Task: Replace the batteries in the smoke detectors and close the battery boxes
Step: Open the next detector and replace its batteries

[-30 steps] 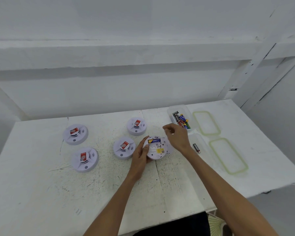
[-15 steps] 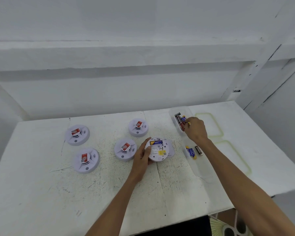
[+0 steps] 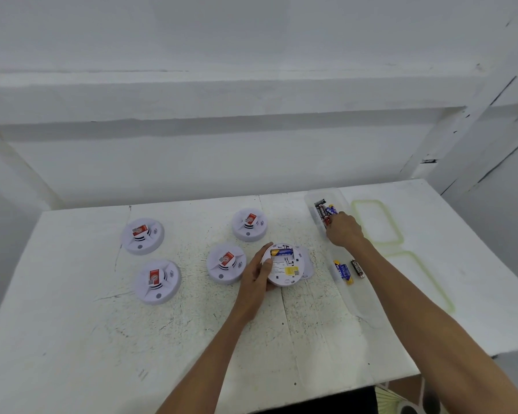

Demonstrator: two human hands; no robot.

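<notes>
Right hand (image 3: 343,231) digs in clear plastic battery tub (image 3: 323,191) — grip hidden; left hand (image 3: 256,276) clasps upturned white round smoke detector (image 3: 286,268); best match polarity.

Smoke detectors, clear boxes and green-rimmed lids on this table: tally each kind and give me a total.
Smoke detectors: 5
Clear boxes: 2
Green-rimmed lids: 2
Total: 9
</notes>
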